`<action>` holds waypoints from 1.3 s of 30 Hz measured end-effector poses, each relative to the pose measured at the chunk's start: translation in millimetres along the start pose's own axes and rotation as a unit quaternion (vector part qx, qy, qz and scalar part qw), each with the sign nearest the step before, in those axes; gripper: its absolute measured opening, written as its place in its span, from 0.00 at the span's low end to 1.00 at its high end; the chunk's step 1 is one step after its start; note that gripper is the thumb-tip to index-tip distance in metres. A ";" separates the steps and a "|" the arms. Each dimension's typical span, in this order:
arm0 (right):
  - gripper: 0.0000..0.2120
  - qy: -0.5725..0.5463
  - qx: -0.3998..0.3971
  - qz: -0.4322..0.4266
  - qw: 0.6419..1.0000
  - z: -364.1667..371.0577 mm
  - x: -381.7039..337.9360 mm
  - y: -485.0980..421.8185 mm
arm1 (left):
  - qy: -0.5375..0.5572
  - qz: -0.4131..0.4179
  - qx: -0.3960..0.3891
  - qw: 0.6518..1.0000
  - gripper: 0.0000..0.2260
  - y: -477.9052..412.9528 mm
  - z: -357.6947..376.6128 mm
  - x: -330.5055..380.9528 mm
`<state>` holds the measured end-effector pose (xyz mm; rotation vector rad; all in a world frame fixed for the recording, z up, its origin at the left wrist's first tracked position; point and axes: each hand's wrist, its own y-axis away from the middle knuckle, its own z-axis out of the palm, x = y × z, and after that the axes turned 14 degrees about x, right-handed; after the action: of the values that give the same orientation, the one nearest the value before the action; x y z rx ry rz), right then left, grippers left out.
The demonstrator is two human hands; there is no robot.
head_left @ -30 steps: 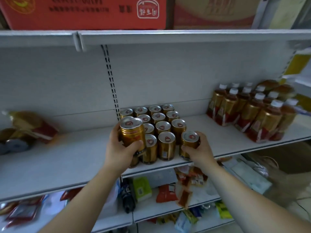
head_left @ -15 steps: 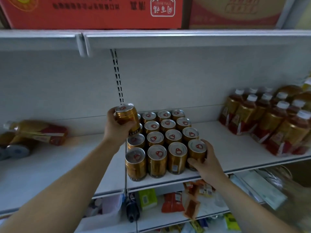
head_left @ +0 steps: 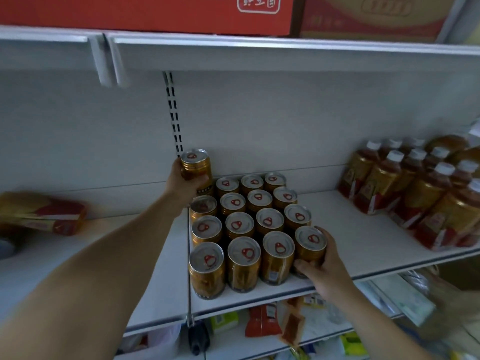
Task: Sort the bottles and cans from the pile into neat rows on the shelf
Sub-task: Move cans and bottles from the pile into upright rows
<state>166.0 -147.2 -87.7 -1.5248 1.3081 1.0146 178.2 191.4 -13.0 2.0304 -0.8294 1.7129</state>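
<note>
At far left corner of the can block: left grip [head_left: 183, 183] closed round a raised can [head_left: 195, 164], fingers curled across its front, low down. Can upright, gold side, silver top with red pull tab. Its top sits higher than the tops beside it. Base hidden behind the hand, so contact with the shelf cannot be told.

Near right corner: right grip [head_left: 322, 266] closed round the corner can [head_left: 310, 242], thumb low across the front, fingers up the right side. This can is upright on the shelf [head_left: 350, 229], just beside its left neighbour in the near row.

Between the two grips: block of cans [head_left: 249, 219], all upright, same gold sides and silver tops, packed four across in straight rows from the near edge back toward the wall. Far row shows three cans; the raised can is over the fourth place, at the left end.

Right of the block, past a stretch of bare shelf: bottles [head_left: 389, 178], white caps, amber contents, red and gold labels, upright in close rows, well apart from the cans. Far left on the same shelf: lying bottle [head_left: 44, 216], on its side, blurred.

Behind the raised can: slotted upright [head_left: 174, 113] on the back wall. Overhead: red carton [head_left: 155, 11] on the shelf above. Below: packets [head_left: 262, 320] on a lower shelf, too blurred to name.
</note>
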 end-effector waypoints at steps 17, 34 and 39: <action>0.42 0.086 -0.013 -0.013 0.996 -5.4 0.0 -2.8 | -0.142 0.005 -0.023 0.990 0.28 13.4 6.1 -8.8; 0.45 0.318 -0.079 -0.134 0.935 -18.1 -40.3 1.0 | -0.177 -0.038 -0.114 0.977 0.33 2.2 -4.5 -38.6; 0.46 0.407 -0.110 -0.210 0.882 -24.4 -77.7 -4.1 | -0.150 -0.013 -0.176 0.973 0.13 83.4 -23.1 8.4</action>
<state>161.9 -147.6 -6.2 -2.4316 1.3087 0.2179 108.3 140.0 -8.4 2.0578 -1.1061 1.1554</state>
